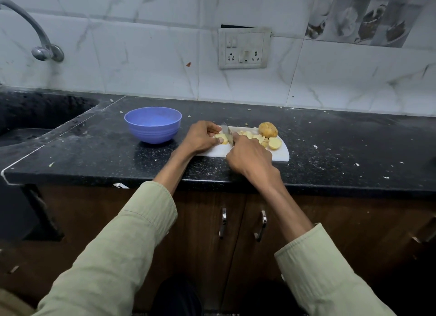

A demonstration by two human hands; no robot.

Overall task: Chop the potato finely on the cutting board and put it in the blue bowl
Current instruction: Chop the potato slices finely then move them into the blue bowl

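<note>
- Left hand point(200, 139) pins a potato piece point(221, 139) on the left part of the white cutting board point(280, 154), fingers curled over it, thumb on its near side.
- Right hand point(250, 155) wraps a knife point(227, 132); the handle is buried in the fist and only the blade shows, tilted, edge at the held piece.
- Cut bits point(250, 135) piled mid-board; a skin-on chunk point(268, 129) at the far right corner, a cut half point(275, 143) just near of it.
- Blue bowl point(153, 124) sits on the dark surface point(94, 155) just left of the board, looks empty.
- Handling: raw potato is firm and dense, wet cut faces likely slippery; rounded pieces may roll, so best held flat face down, fingertips tucked back from the blade. Small bits are light, easier scooped than pinched.
- Hard to see: blade-to-potato contact is blocked by the right knuckles, possibly mid-cut; bit sizes too small to judge.
- Sink point(35, 117) at far left, cut off by the frame edge.
</note>
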